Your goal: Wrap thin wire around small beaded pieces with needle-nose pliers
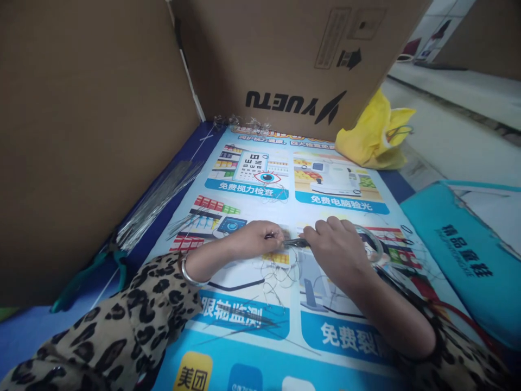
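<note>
Near the middle of the poster, my left hand (260, 239) is closed in a pinch, its wrist wearing a silver bangle. Thin wire (277, 282) spreads in loose loops just below those fingertips and seems to run up into them; the exact piece in the pinch is mostly hidden. My right hand (337, 244) is wrapped around pliers (297, 243), whose dark metal jaws point left and meet the left fingertips. The palm covers most of the handles. Around the right wrist area a clear ring (372, 241) shows.
Straight wire lengths (157, 198) lie at left beside teal-handled pliers (116, 260). Cardboard (293, 60) walls stand left and behind. A yellow bag (374, 133) and a turquoise box (459, 255) are at right. Tangled wire scraps (244, 124) sit at the back; cut strands (240, 320) lie in front.
</note>
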`<action>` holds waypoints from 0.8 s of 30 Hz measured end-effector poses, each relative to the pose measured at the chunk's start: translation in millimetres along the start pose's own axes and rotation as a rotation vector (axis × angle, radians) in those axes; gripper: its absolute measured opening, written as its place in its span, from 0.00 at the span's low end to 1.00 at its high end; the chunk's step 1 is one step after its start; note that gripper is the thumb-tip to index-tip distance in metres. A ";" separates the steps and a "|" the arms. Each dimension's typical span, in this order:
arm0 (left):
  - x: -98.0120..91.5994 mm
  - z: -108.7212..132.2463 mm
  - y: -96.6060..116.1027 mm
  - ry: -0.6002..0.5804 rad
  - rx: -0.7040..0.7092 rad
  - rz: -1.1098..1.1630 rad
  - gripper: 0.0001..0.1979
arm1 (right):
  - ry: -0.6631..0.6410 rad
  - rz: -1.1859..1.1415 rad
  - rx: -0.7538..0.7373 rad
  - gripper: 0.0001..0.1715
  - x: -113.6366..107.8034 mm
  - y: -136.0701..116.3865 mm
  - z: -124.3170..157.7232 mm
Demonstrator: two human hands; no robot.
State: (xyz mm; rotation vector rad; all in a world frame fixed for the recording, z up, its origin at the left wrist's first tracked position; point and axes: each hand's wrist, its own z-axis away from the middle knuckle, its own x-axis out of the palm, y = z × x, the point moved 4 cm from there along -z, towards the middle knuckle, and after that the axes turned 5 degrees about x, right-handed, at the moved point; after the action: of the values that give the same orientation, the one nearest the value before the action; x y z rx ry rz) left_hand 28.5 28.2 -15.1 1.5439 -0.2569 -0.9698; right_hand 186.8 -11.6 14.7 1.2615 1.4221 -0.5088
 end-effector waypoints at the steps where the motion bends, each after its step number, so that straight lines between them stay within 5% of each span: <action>1: 0.1 -0.2 0.0 0.001 0.001 0.006 0.04 | -0.009 -0.009 0.004 0.05 2.1 0.2 0.0; 24: 0.6 -1.1 5.9 -0.056 0.029 0.024 0.07 | 0.060 -0.105 -0.016 0.12 1.5 4.7 -6.9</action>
State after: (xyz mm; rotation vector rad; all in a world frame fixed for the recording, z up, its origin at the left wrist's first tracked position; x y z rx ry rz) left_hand 31.8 27.2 -10.0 1.5385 -0.3296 -0.9954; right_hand 188.3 -3.6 16.9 1.2024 1.5457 -0.5336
